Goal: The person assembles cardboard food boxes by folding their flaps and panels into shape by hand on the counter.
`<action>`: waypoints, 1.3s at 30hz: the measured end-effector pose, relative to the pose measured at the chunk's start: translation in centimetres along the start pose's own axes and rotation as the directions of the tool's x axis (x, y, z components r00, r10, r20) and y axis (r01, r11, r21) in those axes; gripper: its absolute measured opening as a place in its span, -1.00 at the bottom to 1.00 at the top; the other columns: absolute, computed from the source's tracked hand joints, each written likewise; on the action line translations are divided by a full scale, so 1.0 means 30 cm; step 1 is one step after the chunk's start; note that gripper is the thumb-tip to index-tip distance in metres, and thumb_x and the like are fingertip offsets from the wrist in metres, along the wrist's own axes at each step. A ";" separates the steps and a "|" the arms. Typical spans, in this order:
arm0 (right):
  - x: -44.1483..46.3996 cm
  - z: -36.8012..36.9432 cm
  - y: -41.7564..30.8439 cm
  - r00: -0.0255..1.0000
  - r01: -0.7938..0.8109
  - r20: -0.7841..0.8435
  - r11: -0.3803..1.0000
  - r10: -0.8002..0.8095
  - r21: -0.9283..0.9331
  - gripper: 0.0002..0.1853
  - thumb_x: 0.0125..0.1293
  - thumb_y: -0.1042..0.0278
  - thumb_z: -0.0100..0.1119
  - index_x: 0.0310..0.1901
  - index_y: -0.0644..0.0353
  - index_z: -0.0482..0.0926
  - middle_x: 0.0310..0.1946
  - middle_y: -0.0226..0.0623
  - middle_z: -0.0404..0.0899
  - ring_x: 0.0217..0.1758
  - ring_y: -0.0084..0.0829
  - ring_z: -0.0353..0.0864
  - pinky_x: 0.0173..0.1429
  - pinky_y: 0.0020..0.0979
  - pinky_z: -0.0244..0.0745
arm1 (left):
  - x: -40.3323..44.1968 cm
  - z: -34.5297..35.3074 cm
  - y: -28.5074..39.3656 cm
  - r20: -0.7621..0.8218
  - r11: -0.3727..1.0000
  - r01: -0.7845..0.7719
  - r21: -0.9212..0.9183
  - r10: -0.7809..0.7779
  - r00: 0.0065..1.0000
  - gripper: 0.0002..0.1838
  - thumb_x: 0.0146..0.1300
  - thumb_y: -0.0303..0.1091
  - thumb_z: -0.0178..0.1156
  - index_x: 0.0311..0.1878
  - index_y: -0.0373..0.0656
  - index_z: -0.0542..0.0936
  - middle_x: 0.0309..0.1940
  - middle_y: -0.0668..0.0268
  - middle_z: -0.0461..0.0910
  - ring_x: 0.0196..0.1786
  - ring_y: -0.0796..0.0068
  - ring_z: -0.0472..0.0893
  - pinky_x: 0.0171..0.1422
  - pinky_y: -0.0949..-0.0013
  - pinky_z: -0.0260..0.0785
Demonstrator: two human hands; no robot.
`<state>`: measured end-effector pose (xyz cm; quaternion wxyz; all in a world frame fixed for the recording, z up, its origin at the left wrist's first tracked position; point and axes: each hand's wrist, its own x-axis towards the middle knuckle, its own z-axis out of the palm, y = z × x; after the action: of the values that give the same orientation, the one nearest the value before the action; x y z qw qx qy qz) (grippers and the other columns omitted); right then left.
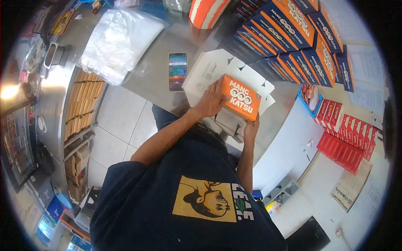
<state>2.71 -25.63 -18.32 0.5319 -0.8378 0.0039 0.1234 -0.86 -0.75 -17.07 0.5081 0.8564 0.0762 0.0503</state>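
An orange takeaway box (pixel 241 97) with white "MANG KATSU" lettering is held between my two hands. My left hand (pixel 210 100) is closed on its left side, with the fingers over the edge. My right hand (pixel 251 126) grips the lower right corner, its fingers partly hidden by the box. Beneath the box lies flat, unfolded cardboard (pixel 209 69), its pale inner face up, with slots and flaps along its edges. Left of the cardboard, a phone (pixel 178 72) with a lit screen lies on the metal table (pixel 161 42).
Stacks of orange and dark blue boxes (pixel 289 25) stand at the back right. Red boxes (pixel 347 127) line the right side. A pile of clear plastic bags (pixel 121 42) covers the table's left end. Behind stands a red-and-white striped container (pixel 208 12). A metal rack (pixel 81 108) is at left.
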 end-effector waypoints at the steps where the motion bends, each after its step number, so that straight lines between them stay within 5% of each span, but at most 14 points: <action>1: 0.001 -0.004 -0.054 0.985 -0.158 -0.017 0.931 0.173 0.328 -0.54 0.50 0.46 0.05 0.39 0.31 0.37 0.35 -0.11 0.41 0.33 -0.25 0.51 0.44 -0.20 0.39 | 0.018 -0.027 0.009 0.031 0.991 0.051 -0.126 -0.047 0.998 -0.16 0.55 -0.01 0.07 0.62 -0.23 -0.11 0.48 -0.33 0.11 0.50 -0.25 0.25 0.57 -0.04 0.13; 3: 0.000 -0.033 -0.135 0.987 -0.152 0.007 0.915 0.161 0.373 -0.55 0.50 0.48 0.05 0.38 0.29 0.38 0.36 -0.13 0.41 0.35 -0.28 0.50 0.42 -0.19 0.43 | 0.043 -0.072 0.039 0.072 0.963 0.106 -0.249 -0.091 0.993 -0.17 0.56 -0.03 0.06 0.63 -0.21 -0.13 0.48 -0.27 0.15 0.50 -0.15 0.29 0.56 0.00 0.17; 5: -0.020 -0.058 -0.179 0.987 -0.155 0.030 0.897 0.157 0.413 -0.55 0.50 0.51 0.05 0.38 0.26 0.38 0.38 -0.16 0.41 0.37 -0.31 0.48 0.40 -0.18 0.47 | 0.057 -0.111 0.084 0.276 0.574 0.314 -0.757 -0.155 0.949 -0.09 0.53 -0.01 0.13 0.64 -0.15 -0.20 0.48 -0.12 0.20 0.48 0.07 0.32 0.52 0.09 0.24; 7: -0.033 -0.055 -0.221 0.996 0.029 0.063 0.897 -0.063 0.440 -0.56 0.51 0.43 0.08 0.38 0.16 0.38 0.29 -0.22 0.51 0.29 -0.30 0.57 0.33 -0.14 0.56 | 0.050 -0.141 0.126 0.248 0.593 0.281 -0.754 -0.139 0.959 -0.05 0.50 -0.02 0.18 0.65 -0.12 -0.22 0.48 -0.09 0.20 0.48 0.11 0.32 0.51 0.12 0.26; 10: -0.052 -0.035 -0.282 0.997 0.049 0.005 0.726 -0.072 0.686 -0.52 0.52 0.43 0.07 0.42 0.15 0.32 0.31 -0.22 0.48 0.24 -0.30 0.62 0.24 -0.17 0.63 | 0.032 -0.150 0.161 0.199 0.588 0.218 -0.779 -0.098 0.975 0.03 0.44 -0.04 0.27 0.65 -0.08 -0.26 0.49 -0.07 0.20 0.48 0.14 0.32 0.50 0.15 0.28; 15: -0.037 -0.055 -0.285 0.985 0.170 -0.130 0.705 -0.111 0.688 -0.48 0.51 0.44 0.10 0.45 0.15 0.27 0.33 -0.22 0.46 0.26 -0.29 0.61 0.19 -0.17 0.66 | -0.011 -0.130 0.203 0.145 0.566 0.140 -0.812 -0.036 0.989 0.10 0.39 -0.11 0.34 0.66 -0.03 -0.29 0.47 -0.09 0.23 0.48 0.13 0.34 0.50 0.13 0.29; 18: -0.049 -0.073 -0.381 0.978 0.198 -0.159 0.830 -0.133 0.522 -0.44 0.46 0.42 0.19 0.45 0.17 0.30 0.29 -0.22 0.48 0.22 -0.32 0.63 0.10 -0.27 0.70 | -0.009 -0.171 0.227 0.146 0.671 0.250 -0.698 -0.209 0.967 0.16 0.29 -0.06 0.43 0.66 0.00 -0.23 0.46 -0.04 0.25 0.49 0.02 0.32 0.52 0.05 0.27; 20: -0.062 -0.086 -0.481 0.976 0.208 -0.142 0.899 -0.164 0.385 -0.43 0.44 0.42 0.22 0.44 0.17 0.33 0.27 -0.21 0.51 0.18 -0.33 0.64 0.05 -0.33 0.71 | -0.014 -0.206 0.182 -0.180 0.983 -0.159 -0.089 0.141 0.974 0.20 0.10 0.12 0.52 0.65 0.01 -0.01 0.47 -0.13 0.18 0.48 -0.10 0.31 0.43 0.00 0.37; 21: -0.076 -0.089 -0.520 0.970 0.231 0.037 0.961 -0.239 0.150 -0.41 0.40 0.40 0.26 0.43 0.19 0.36 0.25 -0.18 0.53 0.16 -0.34 0.64 0.02 -0.36 0.70 | -0.014 -0.227 0.190 -0.183 0.982 -0.168 -0.085 0.151 0.972 0.20 0.10 0.12 0.52 0.65 0.01 -0.01 0.47 -0.13 0.18 0.48 -0.10 0.31 0.43 0.00 0.37; 23: -0.116 -0.066 -0.636 0.920 0.277 0.330 0.947 -0.212 -0.164 -0.40 0.30 0.40 0.33 0.37 0.24 0.44 0.16 -0.06 0.56 0.08 -0.33 0.66 -0.03 -0.35 0.68 | -0.043 -0.275 0.244 0.197 0.913 -0.206 -0.352 0.287 0.937 0.14 0.01 0.23 0.53 0.60 0.08 0.17 0.53 -0.09 -0.02 0.56 -0.16 0.16 0.55 -0.08 0.22; 32: -0.184 -0.006 -0.689 0.900 0.214 0.405 0.972 -0.159 -0.094 -0.46 0.38 0.21 0.20 0.32 0.27 0.49 -0.02 -0.05 0.57 0.01 -0.27 0.63 -0.02 -0.32 0.58 | -0.111 -0.266 0.254 0.371 0.941 -0.009 -0.339 0.142 0.918 0.02 -0.01 0.30 0.49 0.48 0.12 0.31 0.56 0.11 -0.01 0.59 -0.14 0.08 0.63 -0.13 0.11; 34: -0.176 0.001 -0.684 0.909 0.260 0.372 0.953 -0.189 -0.153 -0.49 0.40 0.23 0.16 0.32 0.30 0.49 -0.02 -0.03 0.58 0.00 -0.26 0.62 0.04 -0.29 0.55 | -0.110 -0.271 0.299 0.344 0.987 -0.074 -0.141 0.119 0.931 0.03 -0.01 0.30 0.50 0.50 0.19 0.29 0.56 0.10 -0.01 0.56 -0.19 0.13 0.61 -0.16 0.16; 38: -0.138 0.038 -0.629 0.925 0.296 0.287 0.945 -0.249 -0.136 -0.52 0.45 0.22 0.11 0.30 0.32 0.50 -0.01 -0.02 0.58 0.03 -0.23 0.62 0.15 -0.26 0.51 | -0.114 -0.257 0.347 0.315 0.998 0.004 -0.057 0.014 0.949 0.07 -0.04 0.29 0.52 0.54 0.28 0.25 0.57 0.09 -0.03 0.52 -0.28 0.18 0.54 -0.21 0.25; 39: -0.125 0.047 -0.598 0.955 0.198 0.233 0.979 -0.182 -0.048 -0.54 0.48 0.20 0.07 0.29 0.31 0.51 0.00 -0.03 0.58 0.04 -0.23 0.62 0.18 -0.25 0.50 | -0.112 -0.246 0.350 0.318 1.000 0.001 -0.015 0.004 0.948 0.08 -0.04 0.27 0.52 0.55 0.32 0.23 0.58 0.08 -0.04 0.50 -0.32 0.21 0.50 -0.24 0.29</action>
<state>1.26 -17.05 -2.12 0.5082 -0.8329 -0.1417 0.1668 -4.55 0.06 -4.34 0.5200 0.8497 -0.0077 -0.0873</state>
